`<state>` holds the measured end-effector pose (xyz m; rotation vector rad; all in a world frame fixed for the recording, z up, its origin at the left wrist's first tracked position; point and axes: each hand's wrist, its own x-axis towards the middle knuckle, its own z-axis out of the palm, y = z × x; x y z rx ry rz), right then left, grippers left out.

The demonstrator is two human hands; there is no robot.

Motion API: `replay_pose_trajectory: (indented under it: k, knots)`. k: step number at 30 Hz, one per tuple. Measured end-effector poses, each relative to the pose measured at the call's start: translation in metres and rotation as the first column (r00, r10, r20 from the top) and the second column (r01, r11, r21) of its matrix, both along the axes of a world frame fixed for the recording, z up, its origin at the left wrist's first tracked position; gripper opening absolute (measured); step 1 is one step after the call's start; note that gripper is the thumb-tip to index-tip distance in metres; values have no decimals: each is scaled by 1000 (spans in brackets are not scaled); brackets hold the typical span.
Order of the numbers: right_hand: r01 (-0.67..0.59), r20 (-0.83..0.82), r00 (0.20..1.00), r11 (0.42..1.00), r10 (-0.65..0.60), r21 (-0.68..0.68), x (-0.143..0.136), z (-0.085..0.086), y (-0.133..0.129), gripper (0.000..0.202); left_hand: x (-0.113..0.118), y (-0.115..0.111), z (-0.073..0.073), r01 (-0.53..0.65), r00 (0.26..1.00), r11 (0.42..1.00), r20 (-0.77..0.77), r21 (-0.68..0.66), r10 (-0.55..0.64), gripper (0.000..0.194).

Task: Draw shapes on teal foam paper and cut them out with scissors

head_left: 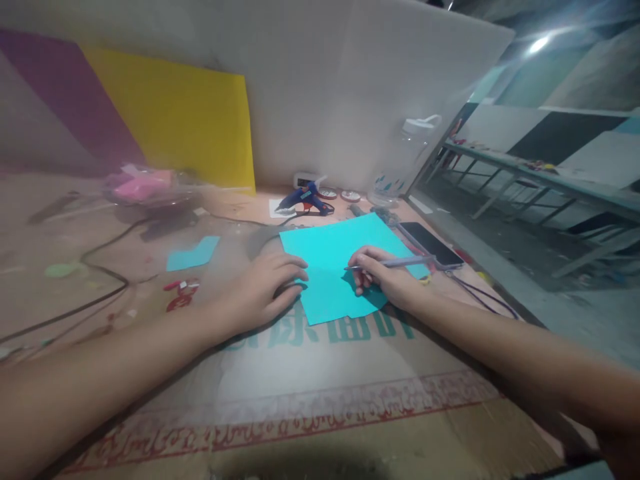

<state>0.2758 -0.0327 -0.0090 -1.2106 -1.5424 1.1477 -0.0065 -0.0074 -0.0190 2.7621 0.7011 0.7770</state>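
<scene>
A turquoise sheet of paper lies on the table in front of me, its lower edge cut unevenly. My left hand rests at the sheet's left edge, fingers stretched out and fingertips on the paper. Over the right half of the sheet, my right hand pinches a slim pen. The pen's tip points left, close to the paper; whether it touches cannot be made out. Part of the sheet is hidden under my right hand.
Behind the sheet sit a blue glue gun and a clear bottle. A phone lies right. On the left are a turquoise scrap, red bits, a black cord and a pink item in plastic. Yellow card leans against the wall.
</scene>
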Motion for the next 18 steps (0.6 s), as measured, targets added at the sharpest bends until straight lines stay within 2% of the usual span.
replay_pose_trajectory:
  k: [4,7,10,13,18]
  knots:
    - [-3,13,1000,1000,3,-23,-17,10,-2,29,-1,3,-2,-28,998,999,-49,-24,26,25]
    - [2,175,985,999,5,-40,-29,22,-12,26,-1,4,-2,-44,997,998,-64,-51,41,25]
    - [-49,304,952,999,48,-6,-37,27,-23,25,0,4,-2,-49,997,996,-56,-72,45,25]
    - [-87,334,941,994,62,61,-41,22,-26,30,0,4,-1,-45,997,995,-59,-91,40,25]
    - [-56,377,926,989,0,138,-43,8,-21,32,0,4,-1,-44,998,995,-57,-86,39,23]
